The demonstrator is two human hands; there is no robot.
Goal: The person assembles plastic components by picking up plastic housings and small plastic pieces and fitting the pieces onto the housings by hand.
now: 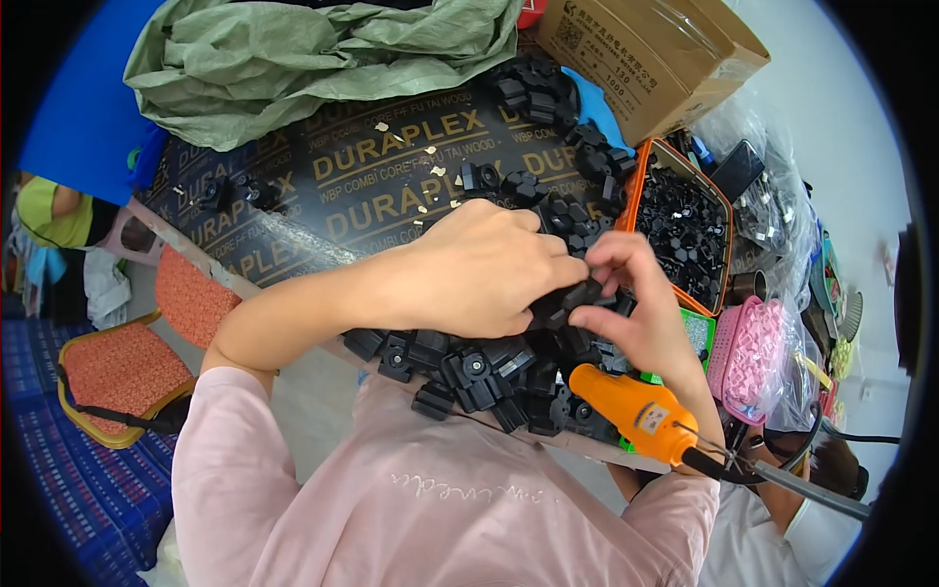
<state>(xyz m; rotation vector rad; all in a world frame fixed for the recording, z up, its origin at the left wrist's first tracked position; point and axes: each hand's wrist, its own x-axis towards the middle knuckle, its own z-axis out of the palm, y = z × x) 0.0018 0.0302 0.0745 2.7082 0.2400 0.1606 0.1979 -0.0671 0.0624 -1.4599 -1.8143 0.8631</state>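
Above the near edge of the table, my left hand (494, 269) is closed on a small black plastic part (574, 296), its fingertips mostly hidden behind the hand. My right hand (641, 308) meets it from the other side, thumb and fingers pinched on the same part. Under and in front of both hands lies a heap of black plastic housings (474, 377), some with a round metal centre. An orange electric screwdriver (631, 411) hangs just below my right hand, against the right forearm; neither hand touches its body.
An orange-rimmed bin (724, 264) of small black pieces stands right, beside a green tray (696, 331) and pink basket (719, 367). A cardboard box (655, 59) and green sack (313, 59) lie at the back. More black parts (533, 88) sit far right; a stool (127, 377) stands left.
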